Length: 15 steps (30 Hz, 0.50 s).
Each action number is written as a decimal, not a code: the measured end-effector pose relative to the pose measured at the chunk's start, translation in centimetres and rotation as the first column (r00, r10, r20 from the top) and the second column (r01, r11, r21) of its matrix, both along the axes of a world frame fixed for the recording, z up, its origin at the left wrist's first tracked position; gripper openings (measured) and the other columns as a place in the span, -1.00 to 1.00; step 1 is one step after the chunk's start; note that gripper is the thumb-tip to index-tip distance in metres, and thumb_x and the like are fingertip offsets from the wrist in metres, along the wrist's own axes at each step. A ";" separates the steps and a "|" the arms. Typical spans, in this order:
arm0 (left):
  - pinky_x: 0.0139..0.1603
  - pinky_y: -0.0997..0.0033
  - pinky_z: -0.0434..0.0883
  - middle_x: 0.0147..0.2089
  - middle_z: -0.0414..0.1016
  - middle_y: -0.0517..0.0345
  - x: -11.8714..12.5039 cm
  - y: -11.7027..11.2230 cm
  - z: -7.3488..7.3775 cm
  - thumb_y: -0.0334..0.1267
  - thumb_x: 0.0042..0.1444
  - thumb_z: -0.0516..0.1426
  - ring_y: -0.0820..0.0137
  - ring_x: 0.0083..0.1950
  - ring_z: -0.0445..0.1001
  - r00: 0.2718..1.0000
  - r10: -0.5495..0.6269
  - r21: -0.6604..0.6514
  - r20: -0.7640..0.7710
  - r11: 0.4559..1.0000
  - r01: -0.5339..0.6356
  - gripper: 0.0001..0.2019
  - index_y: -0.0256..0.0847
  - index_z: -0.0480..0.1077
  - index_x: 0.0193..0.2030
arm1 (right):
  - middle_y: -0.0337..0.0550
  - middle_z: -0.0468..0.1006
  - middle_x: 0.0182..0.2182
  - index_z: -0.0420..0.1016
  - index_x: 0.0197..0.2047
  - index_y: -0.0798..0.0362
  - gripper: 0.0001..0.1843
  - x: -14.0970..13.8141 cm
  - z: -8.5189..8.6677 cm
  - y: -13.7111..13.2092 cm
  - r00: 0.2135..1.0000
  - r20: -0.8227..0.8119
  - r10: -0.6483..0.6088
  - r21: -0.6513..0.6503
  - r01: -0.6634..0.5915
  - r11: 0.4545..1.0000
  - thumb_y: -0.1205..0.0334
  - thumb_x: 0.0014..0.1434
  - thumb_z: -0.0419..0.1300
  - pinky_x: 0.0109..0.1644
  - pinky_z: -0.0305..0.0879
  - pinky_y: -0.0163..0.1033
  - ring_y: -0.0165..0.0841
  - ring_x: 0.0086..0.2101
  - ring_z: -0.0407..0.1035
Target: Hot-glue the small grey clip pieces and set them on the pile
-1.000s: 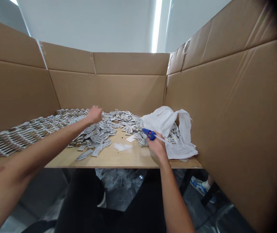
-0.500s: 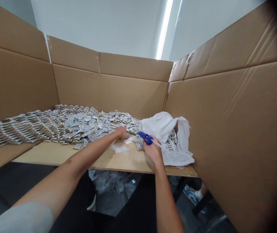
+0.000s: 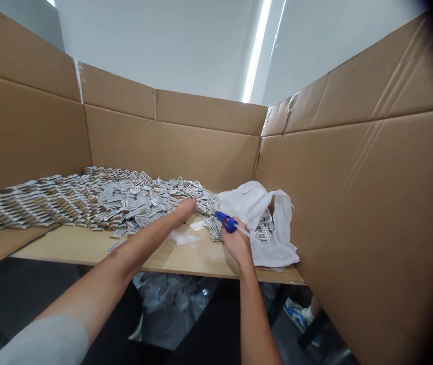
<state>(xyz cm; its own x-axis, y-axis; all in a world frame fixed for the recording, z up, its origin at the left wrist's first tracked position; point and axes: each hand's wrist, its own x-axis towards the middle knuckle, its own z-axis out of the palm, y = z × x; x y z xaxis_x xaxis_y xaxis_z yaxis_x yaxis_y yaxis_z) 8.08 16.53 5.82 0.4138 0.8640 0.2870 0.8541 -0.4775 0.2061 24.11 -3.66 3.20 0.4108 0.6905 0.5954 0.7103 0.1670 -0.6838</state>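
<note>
My right hand (image 3: 237, 242) is wrapped around a blue glue gun (image 3: 225, 221), with a clear glue stick sticking out of its back end. The nozzle points left toward the pile of small grey-and-white outlined pieces (image 3: 151, 200). My left hand (image 3: 187, 208) is at the near side of that pile, its fingers closed together. Whatever they hold is too small or hidden to make out. Just right of it, a white card (image 3: 197, 225) lies on the wooden table (image 3: 174, 257). More loose pieces (image 3: 212, 230) lie below the gun's nozzle.
Stacked rows of similar pieces (image 3: 30, 205) fill the left side. A white plastic bag (image 3: 246, 200) with pieces inside stands at right. Wispy white material (image 3: 183, 238) lies near the front. Cardboard walls (image 3: 208, 152) enclose the table. Another person's shoe (image 3: 296, 313) shows below right.
My left hand has shifted slightly left, off the white card, which shows more now. The right hand still holds the glue gun in nearly the same spot. The view has tilted slightly upward.
</note>
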 end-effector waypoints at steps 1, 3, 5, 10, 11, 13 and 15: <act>0.14 0.09 0.38 0.05 0.54 -0.35 0.0 -0.2 0.4 -0.25 0.19 0.18 -0.04 0.14 0.52 1.000 0.024 0.004 0.006 1.000 -0.024 -0.60 -0.31 0.38 0.15 | -0.04 0.61 -0.31 0.58 -0.20 0.03 -0.76 0.1 -0.1 0.1 1.000 0.005 -0.001 0.005 0.001 1.000 0.17 0.11 0.15 -0.09 0.38 -0.14 -0.16 -0.26 0.48; 0.09 0.10 0.39 0.05 0.54 -0.38 -0.3 -1.0 1.2 -0.27 0.23 0.14 -0.05 0.11 0.53 0.998 0.058 0.015 0.026 0.998 -0.058 -0.62 -0.33 0.35 0.16 | -0.04 0.61 -0.33 0.58 -0.22 0.03 -0.77 0.3 -0.2 0.2 1.000 0.009 0.001 0.013 -0.001 1.000 0.16 0.11 0.15 -0.12 0.37 -0.15 -0.17 -0.28 0.48; 0.05 0.14 0.40 0.04 0.54 -0.33 -0.7 -2.3 1.7 -0.25 0.29 0.06 0.00 0.09 0.53 0.996 0.064 0.024 0.058 0.998 -0.065 -0.67 -0.30 0.33 0.15 | -0.04 0.61 -0.34 0.57 -0.23 0.03 -0.77 0.3 -0.4 0.5 1.000 0.009 0.015 0.008 -0.015 1.000 0.15 0.11 0.15 -0.15 0.36 -0.16 -0.19 -0.31 0.47; 0.02 0.26 0.41 -0.01 0.56 -0.14 -3.0 -7.4 -0.3 -0.15 0.37 -0.04 0.16 0.02 0.53 0.983 0.029 0.009 0.180 0.999 -0.032 -0.73 -0.23 0.33 0.04 | -0.07 0.63 -0.31 0.57 -0.18 0.04 -0.72 -0.8 -0.5 0.8 0.998 0.010 0.054 -0.037 -0.054 0.998 0.15 0.08 0.15 -0.12 0.36 -0.16 -0.20 -0.30 0.47; 0.03 0.27 0.41 -0.01 0.55 -0.12 -3.6 -8.5 -1.2 -0.16 0.36 -0.03 0.18 0.02 0.52 0.965 0.016 -0.019 0.262 1.000 -0.012 -0.75 -0.23 0.33 0.03 | -0.07 0.63 -0.29 0.57 -0.17 0.04 -0.71 -1.1 -0.4 0.7 0.997 0.014 0.070 -0.043 -0.069 0.997 0.16 0.08 0.15 -0.11 0.36 -0.16 -0.19 -0.28 0.48; 0.06 0.28 0.41 0.00 0.54 -0.08 -4.7 -10.5 -3.1 -0.20 0.33 -0.01 0.22 0.02 0.51 0.901 -0.006 -0.062 0.434 0.997 0.036 -0.78 -0.21 0.31 0.02 | -0.06 0.64 -0.26 0.58 -0.13 0.04 -0.69 -1.7 -0.3 0.6 0.995 0.016 0.097 -0.049 -0.096 0.994 0.17 0.08 0.15 -0.09 0.37 -0.16 -0.19 -0.26 0.49; 0.09 0.26 0.41 0.01 0.51 -0.09 -5.4 -12.2 -4.8 -0.24 0.33 -0.03 0.23 0.04 0.49 0.841 -0.022 -0.049 0.541 0.997 0.057 -0.77 -0.22 0.27 0.05 | -0.05 0.64 -0.24 0.58 -0.09 0.04 -0.65 -2.1 -0.3 0.5 0.994 0.013 0.104 -0.035 -0.104 0.994 0.17 0.08 0.14 -0.06 0.37 -0.15 -0.19 -0.24 0.50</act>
<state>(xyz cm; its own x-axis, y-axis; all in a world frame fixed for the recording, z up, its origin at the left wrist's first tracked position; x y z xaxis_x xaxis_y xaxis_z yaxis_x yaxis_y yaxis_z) 2.71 4.36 1.02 0.2429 0.8732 0.4226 0.5796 -0.4800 0.6586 21.97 -3.13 2.95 0.3274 0.7490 0.5760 0.7002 0.2170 -0.6802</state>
